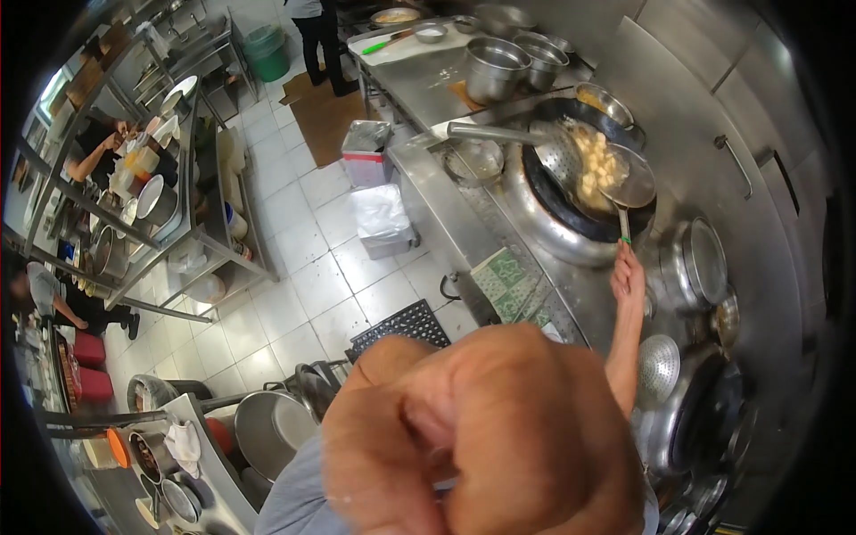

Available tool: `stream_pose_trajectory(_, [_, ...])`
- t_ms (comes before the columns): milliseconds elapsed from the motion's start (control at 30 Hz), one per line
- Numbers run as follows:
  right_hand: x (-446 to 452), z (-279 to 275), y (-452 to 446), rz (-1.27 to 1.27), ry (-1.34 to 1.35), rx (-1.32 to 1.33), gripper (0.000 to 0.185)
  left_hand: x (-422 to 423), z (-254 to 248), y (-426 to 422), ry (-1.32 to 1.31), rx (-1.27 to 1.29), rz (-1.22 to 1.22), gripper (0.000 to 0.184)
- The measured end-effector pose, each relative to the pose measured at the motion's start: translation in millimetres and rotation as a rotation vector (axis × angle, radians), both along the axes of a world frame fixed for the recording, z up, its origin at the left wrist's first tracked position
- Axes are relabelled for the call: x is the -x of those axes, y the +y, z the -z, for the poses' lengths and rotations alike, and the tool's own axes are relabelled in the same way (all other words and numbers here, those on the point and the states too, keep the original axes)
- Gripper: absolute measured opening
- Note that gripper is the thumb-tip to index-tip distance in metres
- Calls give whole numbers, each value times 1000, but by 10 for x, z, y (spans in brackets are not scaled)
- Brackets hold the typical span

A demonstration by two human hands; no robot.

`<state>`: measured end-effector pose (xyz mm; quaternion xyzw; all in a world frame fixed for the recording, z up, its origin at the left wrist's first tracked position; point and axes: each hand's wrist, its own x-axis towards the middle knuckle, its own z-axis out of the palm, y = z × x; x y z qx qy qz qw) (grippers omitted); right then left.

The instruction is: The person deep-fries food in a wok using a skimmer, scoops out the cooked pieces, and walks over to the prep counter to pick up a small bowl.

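My right hand (628,273) is wrapped round the handle of a ladle (631,176), whose round bowl is over a large wok (542,207). Beside the bowl lie pale golden chunks of food (593,160). A perforated skimmer (558,153) rests across the wok next to the food, its long handle (489,133) reaching out over the left rim. Close in front of the camera, large and blurred, is my left hand (486,428). Its fingers are curled in, and whatever they may hold is hidden. It covers the lower middle of the view.
Steel pots (496,71) stand on the counter behind the wok. Stacked pans (700,263) and another perforated skimmer (658,366) lie to the right. White-lined bins (382,214) and a black mat (400,328) are on the floor. Other people stand at the back and left, near a shelf (178,241).
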<state>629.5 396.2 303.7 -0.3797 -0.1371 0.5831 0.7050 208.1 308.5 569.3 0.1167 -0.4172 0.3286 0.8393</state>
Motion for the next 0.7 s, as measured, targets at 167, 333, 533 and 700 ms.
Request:
stream_pose_trajectory(167, [194,7,-45,103,-323,60,21,-61,95,252,-282,33,-207,25])
stream_pose_trajectory(333, [341,-148,-67,268,-809,250,32,267,505,428,23,188,-359,23])
stream_pose_trajectory(533, [297,-320,-45,317,-851,222,33,320,1029,629,291,228,-567,25])
stream_pose_trajectory(700, [145,-441,-81,337,-936,286,27,211,1594,1100,811,331,-857,26])
